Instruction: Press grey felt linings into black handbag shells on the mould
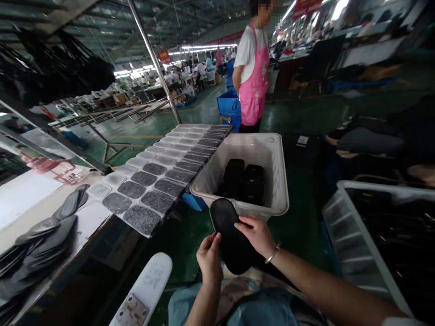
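Observation:
A smooth black insole is held over my lap, its rounded end pointing away from me. My left hand pinches its left edge between thumb and fingers. My right hand, with a silver bracelet at the wrist, grips the opposite edge. Just beyond the insole stands a white plastic tub with black pieces inside. To the left, a sloping board bears rows of rounded grey pieces, many with a whitish film. Below them is a white sole-shaped form with a metal plate on it.
Grey sole-shaped pieces lie in overlapping piles on the left table, near a pink-lidded jug. A second tub of black goods stands at right. A person in a pink apron stands behind the near tub, beside blue bins.

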Demonstrator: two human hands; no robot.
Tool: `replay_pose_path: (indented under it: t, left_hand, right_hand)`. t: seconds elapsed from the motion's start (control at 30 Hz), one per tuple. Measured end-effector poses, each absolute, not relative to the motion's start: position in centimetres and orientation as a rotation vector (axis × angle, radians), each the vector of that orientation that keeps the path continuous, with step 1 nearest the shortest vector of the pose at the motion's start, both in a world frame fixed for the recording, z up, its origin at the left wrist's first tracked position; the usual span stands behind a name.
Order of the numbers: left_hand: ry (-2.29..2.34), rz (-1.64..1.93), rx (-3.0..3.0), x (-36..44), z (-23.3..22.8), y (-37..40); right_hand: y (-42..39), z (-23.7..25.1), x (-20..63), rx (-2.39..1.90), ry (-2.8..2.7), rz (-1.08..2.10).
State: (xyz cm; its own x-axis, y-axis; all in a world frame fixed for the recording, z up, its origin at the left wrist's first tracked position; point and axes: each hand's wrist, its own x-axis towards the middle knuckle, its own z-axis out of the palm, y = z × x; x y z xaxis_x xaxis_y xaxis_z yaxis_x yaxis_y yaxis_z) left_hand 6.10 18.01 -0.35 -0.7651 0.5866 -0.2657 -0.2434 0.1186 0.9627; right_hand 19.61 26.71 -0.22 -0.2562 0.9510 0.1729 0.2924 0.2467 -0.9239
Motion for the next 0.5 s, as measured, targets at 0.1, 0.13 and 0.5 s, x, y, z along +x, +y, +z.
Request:
replay_pose_path:
  t: [0.1,0.13,0.5]
  left_hand:
    - [1.721,1.675,0.346,6.2,-0.4,18.5]
    - [1.706,1.672,0.359,6.2,-0.3,18.7]
    - [1.575,1.779,0.568,6.2,1.4,22.5]
  right_hand:
    - [27.2,-0.3,19.6,-1.158,-1.716,1.023]
    - [27.4,-0.4,19.5,-1.155,-1.716,1.013]
    - [30.1,0.6,18.7,-1.159,-1.522,1.057]
